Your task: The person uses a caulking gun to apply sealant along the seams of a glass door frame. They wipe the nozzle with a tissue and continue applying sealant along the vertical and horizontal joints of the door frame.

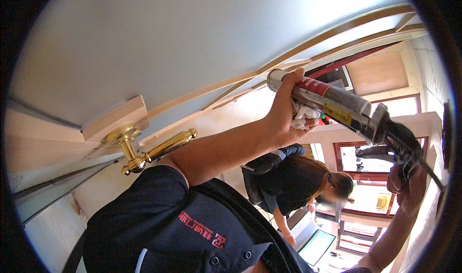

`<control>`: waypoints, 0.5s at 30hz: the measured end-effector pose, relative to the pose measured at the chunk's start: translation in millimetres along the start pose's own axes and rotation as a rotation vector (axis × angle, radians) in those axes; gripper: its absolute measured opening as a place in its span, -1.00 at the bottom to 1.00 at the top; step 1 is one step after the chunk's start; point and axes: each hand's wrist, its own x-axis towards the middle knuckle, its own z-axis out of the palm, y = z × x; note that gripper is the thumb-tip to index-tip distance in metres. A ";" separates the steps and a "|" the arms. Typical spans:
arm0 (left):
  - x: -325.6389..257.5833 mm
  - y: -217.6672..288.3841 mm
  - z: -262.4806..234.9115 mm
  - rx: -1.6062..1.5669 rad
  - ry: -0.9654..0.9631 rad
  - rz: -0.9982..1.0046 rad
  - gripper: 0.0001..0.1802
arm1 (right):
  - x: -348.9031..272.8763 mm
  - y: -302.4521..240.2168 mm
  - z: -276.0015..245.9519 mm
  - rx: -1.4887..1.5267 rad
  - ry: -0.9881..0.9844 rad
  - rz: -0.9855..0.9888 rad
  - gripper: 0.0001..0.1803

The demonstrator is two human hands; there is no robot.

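I hold a caulking gun with both hands, lying slantwise across the upper right. It carries a silver cartridge with a red band. My left hand wraps round the front end of the cartridge, and a crumpled white tissue or cloth is pinched under its fingers. My right hand is closed at the gun's black handle, and the rod sticks out beyond it. Whether a nozzle is on the cartridge I cannot tell. Below my left forearm's level, a gold lever handle juts from a pale mount.
A large pale panel edged with wooden strips spans the top, close to the gun. Behind my arms another person in black bends over a lit screen. Red-framed windows stand beyond.
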 end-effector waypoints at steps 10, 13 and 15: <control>-8.8 -48.2 -15.6 0.170 0.227 -0.148 -0.36 | -54.9 45.3 9.0 -0.283 0.166 0.133 -0.59; -16.9 -58.0 0.4 0.283 0.217 -0.133 -0.45 | -86.5 91.1 21.3 -0.134 0.211 0.045 -0.52; -25.8 -57.0 17.3 0.418 0.150 -0.064 -0.39 | -88.4 109.8 18.6 -0.307 0.005 -0.253 -0.39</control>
